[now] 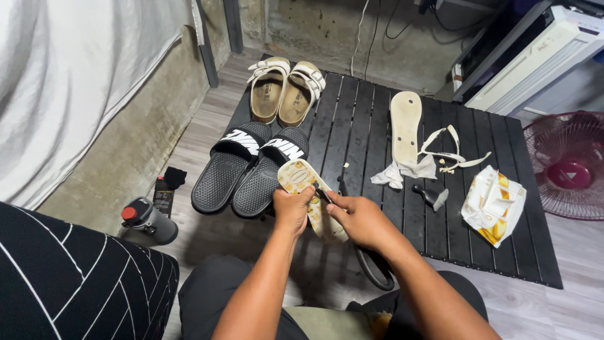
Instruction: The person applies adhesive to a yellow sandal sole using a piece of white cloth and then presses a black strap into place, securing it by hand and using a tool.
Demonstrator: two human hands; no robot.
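Cream, with a yellow floral print on its footbed, a flip-flop sole (307, 192) is held upright over the near edge of the black slatted mat (478, 233). The left hand (290, 209) is wrapped around its middle, while the right hand (360, 219) is closed on a black strap (371, 267) at the sole's edge. Just beyond lie 2 black slides (248, 167) and 2 tan sandals (286, 88). Well to the right, a second sole (405, 126) rests beside white straps (450, 151).
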